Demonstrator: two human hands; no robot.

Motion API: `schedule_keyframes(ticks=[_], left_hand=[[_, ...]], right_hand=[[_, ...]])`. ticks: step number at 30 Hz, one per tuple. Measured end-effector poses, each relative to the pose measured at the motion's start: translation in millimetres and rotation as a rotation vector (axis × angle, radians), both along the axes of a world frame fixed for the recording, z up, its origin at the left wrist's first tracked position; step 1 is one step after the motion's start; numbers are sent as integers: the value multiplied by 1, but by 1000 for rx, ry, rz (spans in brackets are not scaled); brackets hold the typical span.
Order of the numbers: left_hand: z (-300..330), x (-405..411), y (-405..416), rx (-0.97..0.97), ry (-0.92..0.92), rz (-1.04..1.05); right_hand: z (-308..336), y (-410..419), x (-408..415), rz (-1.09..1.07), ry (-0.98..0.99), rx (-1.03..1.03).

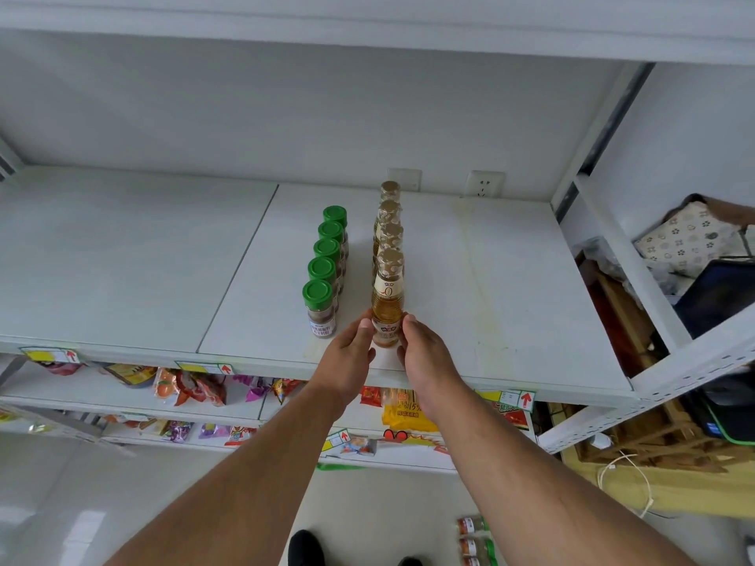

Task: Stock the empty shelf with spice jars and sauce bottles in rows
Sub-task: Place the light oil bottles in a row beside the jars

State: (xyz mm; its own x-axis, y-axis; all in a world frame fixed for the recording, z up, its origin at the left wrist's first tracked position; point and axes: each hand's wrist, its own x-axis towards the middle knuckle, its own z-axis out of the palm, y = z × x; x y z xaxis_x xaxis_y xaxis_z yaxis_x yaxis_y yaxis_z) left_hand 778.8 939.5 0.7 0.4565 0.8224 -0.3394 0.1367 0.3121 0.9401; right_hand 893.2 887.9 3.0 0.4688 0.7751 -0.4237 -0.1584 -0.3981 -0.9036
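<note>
Both my hands frame the front sauce bottle [387, 316] near the shelf's [510, 304] front edge.

Head view: arms outstretched, my left hand [350, 355] and right hand [425, 357] clasp the bottle's lower body from either side, fingertips curled against it. Behind it stands a row of gold-capped bottles [389, 222], largely hidden by one another; just left runs a row of green-lidded spice jars [327, 255]. Label text is unreadable.

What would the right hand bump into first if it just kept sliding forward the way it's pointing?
The right hand is already touching the front sauce bottle with its fingers. Pushed straight on, it would likely shove that bottle into the next bottle in the row behind it, though the gap between them is unclear.
</note>
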Motion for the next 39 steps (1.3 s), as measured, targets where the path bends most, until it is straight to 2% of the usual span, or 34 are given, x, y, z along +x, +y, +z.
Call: schedule_keyframes(ticks=[24,32,39], left_hand=[[-2,4,2,32,68,9],[0,-23,-22,82,171,151],[22,-64,-61,129,206,254]], right_hand=[[6,-1,7,35,-25,-6],[1,-28,3,72,-35,-17],[21,-54,-32,207,-143,55]])
